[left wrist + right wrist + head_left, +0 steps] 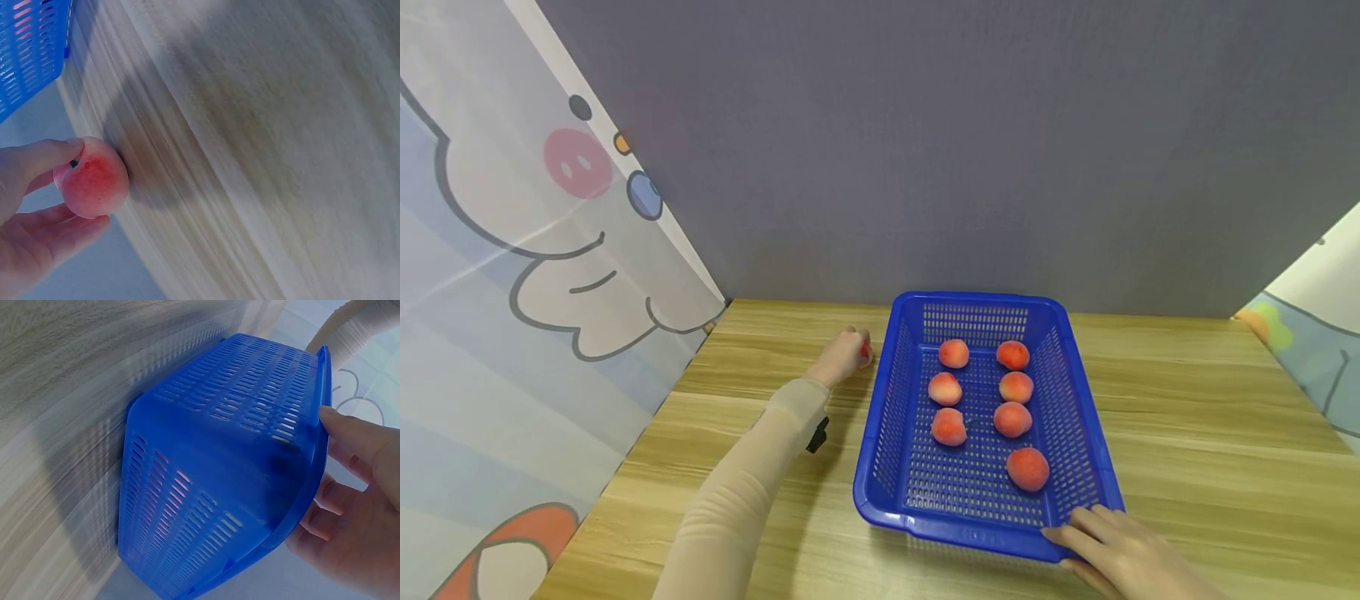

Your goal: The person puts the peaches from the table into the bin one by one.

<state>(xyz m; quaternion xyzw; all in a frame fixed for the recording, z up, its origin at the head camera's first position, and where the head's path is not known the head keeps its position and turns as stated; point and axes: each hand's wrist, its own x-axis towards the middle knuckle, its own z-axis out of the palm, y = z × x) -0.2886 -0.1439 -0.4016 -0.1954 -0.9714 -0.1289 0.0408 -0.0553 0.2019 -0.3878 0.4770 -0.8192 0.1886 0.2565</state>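
Observation:
To the left of the blue plastic basket (977, 537), my left hand (841, 357) holds a red-and-pale peach (95, 181) between thumb and fingers, close over the wooden table. The stem hollow of that peach faces the thumb in the left wrist view. My right hand (1116, 546) grips the rim at the basket's near right corner. In the right wrist view, its thumb lies on the outside of the rim and the fingers reach over to the inner side. Inside the basket, peaches (945, 389) form a left row of three and a right row of several (1016, 387).
The basket stands on a wood-grain table (1195, 417) against a grey partition (970, 150). A cartoon-printed sheet (490, 275) hangs along the left side, and another printed sheet (1322, 333) is at the right. A dark strap piece (817, 435) shows below the left wrist.

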